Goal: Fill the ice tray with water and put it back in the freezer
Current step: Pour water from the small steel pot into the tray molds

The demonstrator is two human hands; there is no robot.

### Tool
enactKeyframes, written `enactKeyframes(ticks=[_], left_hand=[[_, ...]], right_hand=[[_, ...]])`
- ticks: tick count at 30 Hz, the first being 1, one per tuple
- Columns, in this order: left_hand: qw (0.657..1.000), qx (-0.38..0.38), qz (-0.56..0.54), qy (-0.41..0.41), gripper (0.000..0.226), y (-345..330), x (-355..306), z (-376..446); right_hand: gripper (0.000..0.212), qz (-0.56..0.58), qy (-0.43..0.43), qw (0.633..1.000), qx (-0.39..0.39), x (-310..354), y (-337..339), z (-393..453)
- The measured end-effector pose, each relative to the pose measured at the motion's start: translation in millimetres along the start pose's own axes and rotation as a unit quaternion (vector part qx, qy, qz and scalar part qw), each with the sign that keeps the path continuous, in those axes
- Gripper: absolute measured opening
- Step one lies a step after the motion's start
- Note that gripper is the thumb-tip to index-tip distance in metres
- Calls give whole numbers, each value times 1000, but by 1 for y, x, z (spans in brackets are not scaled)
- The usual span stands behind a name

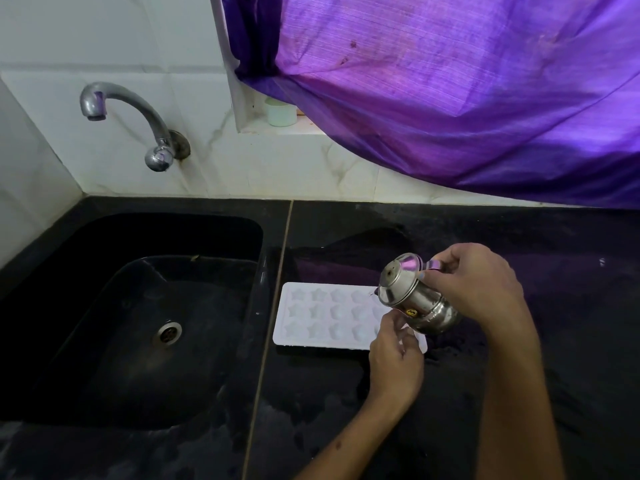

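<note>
Head view: the black counter [519, 237] carries the white ice tray [322, 317] just beside the sink [138, 306], probably so spills drain away. The right hand [474, 285] grips a steel jug [412, 296], tilted over the tray's right end to pour. The left hand [394, 358], fingers curled, seems to steady the tray's edge; I cannot tell if it pinches. A yellow sticker [411, 312] reads "3".
</note>
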State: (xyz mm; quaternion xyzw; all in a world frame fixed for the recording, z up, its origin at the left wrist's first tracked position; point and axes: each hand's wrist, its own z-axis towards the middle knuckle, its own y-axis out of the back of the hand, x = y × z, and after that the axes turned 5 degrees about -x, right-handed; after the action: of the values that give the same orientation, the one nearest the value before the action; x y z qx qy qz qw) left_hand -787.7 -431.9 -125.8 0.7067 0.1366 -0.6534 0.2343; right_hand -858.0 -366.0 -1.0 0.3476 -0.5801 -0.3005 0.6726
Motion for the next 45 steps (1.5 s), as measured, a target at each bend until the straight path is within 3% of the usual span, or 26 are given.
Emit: enactKeyframes(ticks=[18, 29, 45], left_hand=[[996, 83, -17, 12, 32, 20, 1, -1], [998, 22, -63, -9, 34, 33, 1, -2], [996, 43, -78, 28, 33, 49, 5, 1]], right_hand=[[23, 0, -43, 998, -33, 9, 0, -23], [14, 107, -64, 992, -37, 14, 2, -35], [11, 4, -21, 999, -48, 39, -25, -39]])
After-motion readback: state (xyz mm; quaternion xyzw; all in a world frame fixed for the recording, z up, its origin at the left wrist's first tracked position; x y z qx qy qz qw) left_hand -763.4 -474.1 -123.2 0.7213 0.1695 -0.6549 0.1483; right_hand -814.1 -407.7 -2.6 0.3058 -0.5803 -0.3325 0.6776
